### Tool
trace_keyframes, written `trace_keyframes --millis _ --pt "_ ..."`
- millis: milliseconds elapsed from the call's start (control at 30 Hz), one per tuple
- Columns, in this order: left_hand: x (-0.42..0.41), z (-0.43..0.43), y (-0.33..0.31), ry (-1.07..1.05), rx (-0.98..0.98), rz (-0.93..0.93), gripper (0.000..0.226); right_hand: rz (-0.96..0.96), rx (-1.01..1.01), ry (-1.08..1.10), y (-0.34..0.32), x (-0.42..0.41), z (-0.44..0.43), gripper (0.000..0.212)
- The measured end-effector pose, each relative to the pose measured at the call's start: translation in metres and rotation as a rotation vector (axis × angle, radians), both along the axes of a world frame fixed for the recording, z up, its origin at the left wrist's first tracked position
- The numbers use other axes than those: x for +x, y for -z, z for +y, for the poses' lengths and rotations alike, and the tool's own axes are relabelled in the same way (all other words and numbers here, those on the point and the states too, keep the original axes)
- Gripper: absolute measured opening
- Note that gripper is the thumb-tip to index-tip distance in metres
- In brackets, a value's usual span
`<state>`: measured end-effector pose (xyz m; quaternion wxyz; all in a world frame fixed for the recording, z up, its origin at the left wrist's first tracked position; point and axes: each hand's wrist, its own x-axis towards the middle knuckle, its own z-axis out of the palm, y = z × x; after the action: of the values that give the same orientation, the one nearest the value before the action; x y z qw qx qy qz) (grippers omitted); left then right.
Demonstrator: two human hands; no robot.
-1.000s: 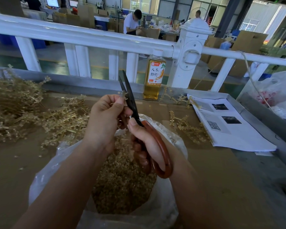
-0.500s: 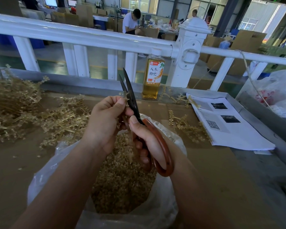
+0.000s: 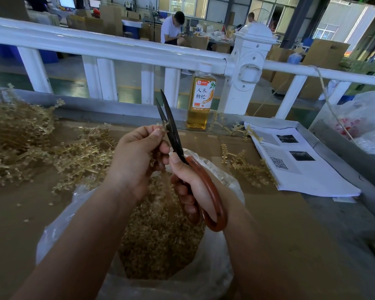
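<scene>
My right hand grips big scissors by their reddish-brown loop handles, dark blades pointing up and slightly parted. My left hand pinches a small yellowish plastic sprue piece between thumb and forefinger, its tip between the blades. Both hands hover over a clear plastic bag holding a heap of small cut plastic bits.
Piles of uncut yellowish sprues cover the left of the brown table; a few more sprues lie right of the bag. A tea bottle, printed sheets, a white railing and another plastic bag ring the workspace.
The hands stay nearly in place. The scissor blades have closed a little around the piece pinched in my left hand.
</scene>
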<state>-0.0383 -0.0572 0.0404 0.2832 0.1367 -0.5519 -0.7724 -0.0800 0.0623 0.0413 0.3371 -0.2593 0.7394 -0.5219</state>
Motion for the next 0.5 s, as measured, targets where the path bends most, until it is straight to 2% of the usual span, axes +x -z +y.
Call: trace_keyframes --millis 67,333,500 --pt "0.0002 -0.0006 -0.0002 -0.007 0.013 0.007 0.021 -0.026 0.001 0.017 -0.0011 0.0008 0.0006 0.043" --pt "-0.0023 0.0045 0.0007 0.003 0.042 0.014 0.023 -0.043 -0.007 0.005 -0.0078 0.004 -0.0003 0.022" --pt "-0.0021 0.0051 0.0002 0.016 0.037 0.024 0.024 -0.045 -0.024 0.014 -0.0066 0.002 -0.0025 0.028"
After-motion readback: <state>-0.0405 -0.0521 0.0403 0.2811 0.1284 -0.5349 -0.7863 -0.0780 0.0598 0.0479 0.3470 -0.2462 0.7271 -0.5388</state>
